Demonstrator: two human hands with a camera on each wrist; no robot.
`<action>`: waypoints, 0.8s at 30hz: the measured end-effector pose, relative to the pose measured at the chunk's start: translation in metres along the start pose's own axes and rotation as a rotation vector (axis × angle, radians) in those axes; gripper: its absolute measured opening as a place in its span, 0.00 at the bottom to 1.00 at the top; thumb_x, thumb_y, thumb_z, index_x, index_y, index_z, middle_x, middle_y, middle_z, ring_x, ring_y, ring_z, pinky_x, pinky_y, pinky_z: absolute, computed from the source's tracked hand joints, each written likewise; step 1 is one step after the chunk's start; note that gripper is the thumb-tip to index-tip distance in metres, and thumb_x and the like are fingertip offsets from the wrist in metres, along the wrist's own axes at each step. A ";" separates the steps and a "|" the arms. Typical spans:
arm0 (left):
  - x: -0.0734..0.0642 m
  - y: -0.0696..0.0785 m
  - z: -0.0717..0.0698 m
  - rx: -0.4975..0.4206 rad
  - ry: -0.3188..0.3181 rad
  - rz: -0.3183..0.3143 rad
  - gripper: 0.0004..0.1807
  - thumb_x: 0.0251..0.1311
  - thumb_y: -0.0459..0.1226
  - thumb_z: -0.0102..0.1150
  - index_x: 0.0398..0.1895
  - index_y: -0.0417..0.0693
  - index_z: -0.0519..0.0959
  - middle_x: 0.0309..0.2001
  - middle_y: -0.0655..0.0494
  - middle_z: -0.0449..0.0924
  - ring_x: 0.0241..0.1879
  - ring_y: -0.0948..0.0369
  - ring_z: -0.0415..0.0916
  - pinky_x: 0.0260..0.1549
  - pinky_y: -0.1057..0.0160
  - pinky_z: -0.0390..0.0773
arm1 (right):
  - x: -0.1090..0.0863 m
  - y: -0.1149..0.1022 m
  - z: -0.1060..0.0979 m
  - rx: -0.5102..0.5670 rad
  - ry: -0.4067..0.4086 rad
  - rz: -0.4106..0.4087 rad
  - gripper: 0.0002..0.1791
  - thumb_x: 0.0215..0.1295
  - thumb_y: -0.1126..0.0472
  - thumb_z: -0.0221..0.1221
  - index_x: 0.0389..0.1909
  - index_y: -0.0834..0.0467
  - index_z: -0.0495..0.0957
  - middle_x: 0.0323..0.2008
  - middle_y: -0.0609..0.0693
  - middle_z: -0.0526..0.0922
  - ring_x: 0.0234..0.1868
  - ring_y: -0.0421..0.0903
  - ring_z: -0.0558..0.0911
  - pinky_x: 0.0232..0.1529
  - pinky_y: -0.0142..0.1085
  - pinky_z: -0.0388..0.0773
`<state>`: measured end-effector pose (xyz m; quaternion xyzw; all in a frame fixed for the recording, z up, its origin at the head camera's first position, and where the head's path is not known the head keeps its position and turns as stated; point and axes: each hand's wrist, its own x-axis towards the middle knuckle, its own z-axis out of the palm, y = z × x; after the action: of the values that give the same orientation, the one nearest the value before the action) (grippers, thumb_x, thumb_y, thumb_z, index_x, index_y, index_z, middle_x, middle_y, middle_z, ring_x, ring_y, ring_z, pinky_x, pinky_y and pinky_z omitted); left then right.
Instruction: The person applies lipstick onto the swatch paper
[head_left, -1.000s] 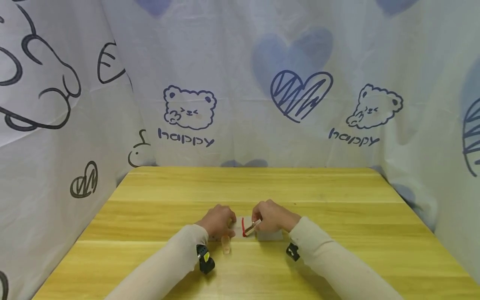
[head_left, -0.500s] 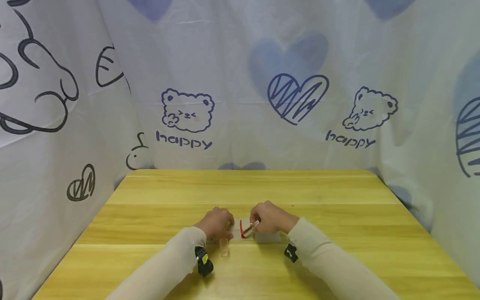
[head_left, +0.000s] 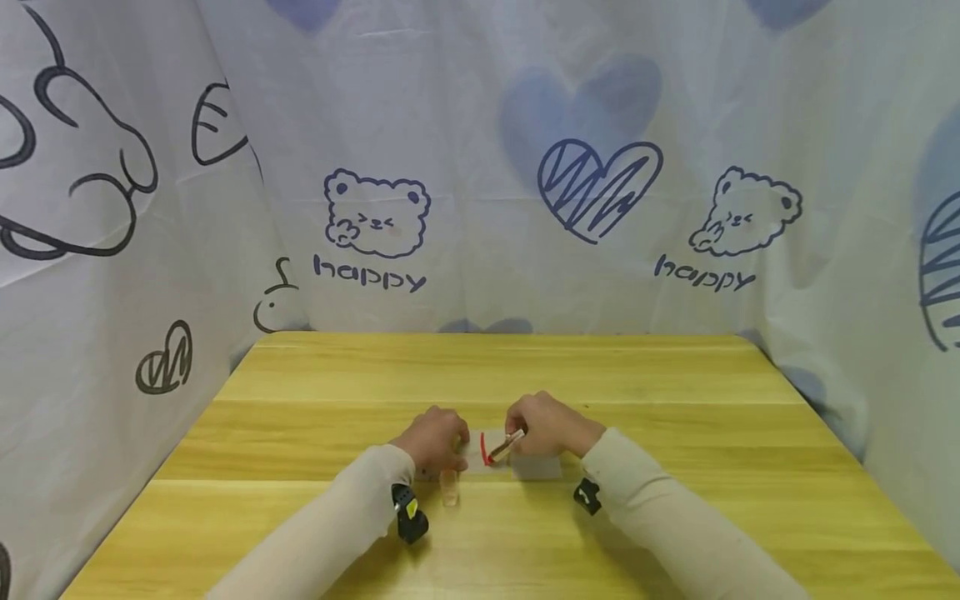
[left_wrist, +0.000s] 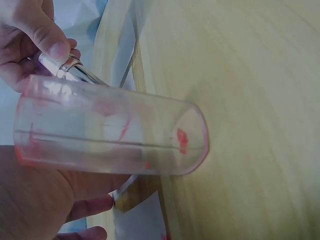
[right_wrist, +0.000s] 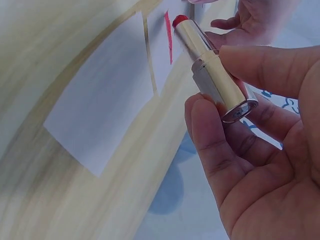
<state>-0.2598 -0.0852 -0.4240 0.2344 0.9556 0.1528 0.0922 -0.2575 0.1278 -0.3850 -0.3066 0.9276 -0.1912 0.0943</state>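
My right hand [right_wrist: 265, 135] grips a lipstick [right_wrist: 215, 70] in a gold and silver tube, thumb on one side and fingertips on the other. Its red tip points left over a white paper piece [head_left: 476, 460], close to a red streak [right_wrist: 168, 37] on that paper. A clear lipstick cap [left_wrist: 110, 130] with reddish smears juts toward the near side from my left hand [head_left: 433, 440]. The hand's hold on the cap is partly hidden. Left fingers lie low at the paper's left part.
A second white paper piece [right_wrist: 102, 95] lies to the right, under my right hand, and another paper corner [left_wrist: 142, 220] shows by the left fingers. The wooden table [head_left: 660, 517] ends at a printed curtain [head_left: 480, 167] behind and at both sides.
My right hand has moved slightly away from me with the lipstick, its tip now farther up beside the red streak. My left hand and the cap stay almost where they were.
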 end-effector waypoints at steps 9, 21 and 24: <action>-0.001 0.003 -0.003 0.008 0.016 0.027 0.18 0.51 0.41 0.74 0.45 0.44 0.85 0.46 0.51 0.82 0.46 0.51 0.74 0.46 0.52 0.74 | -0.002 0.003 -0.005 0.012 0.012 0.017 0.03 0.57 0.66 0.64 0.28 0.56 0.80 0.22 0.43 0.75 0.23 0.41 0.71 0.25 0.35 0.70; -0.002 0.015 -0.011 -0.004 0.044 0.065 0.16 0.56 0.40 0.70 0.46 0.43 0.84 0.48 0.50 0.82 0.54 0.46 0.73 0.52 0.50 0.73 | -0.010 0.013 -0.013 -0.004 0.065 -0.014 0.03 0.59 0.66 0.61 0.31 0.55 0.79 0.25 0.43 0.76 0.24 0.40 0.71 0.28 0.36 0.71; 0.001 0.018 -0.012 0.022 0.062 0.092 0.16 0.54 0.39 0.72 0.45 0.44 0.84 0.46 0.51 0.82 0.51 0.48 0.74 0.51 0.50 0.74 | -0.011 0.017 -0.017 -0.012 0.076 -0.006 0.03 0.59 0.66 0.62 0.31 0.55 0.78 0.26 0.42 0.77 0.25 0.40 0.72 0.29 0.37 0.72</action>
<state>-0.2564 -0.0722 -0.4073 0.2741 0.9479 0.1537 0.0528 -0.2626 0.1518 -0.3760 -0.3024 0.9308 -0.1972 0.0567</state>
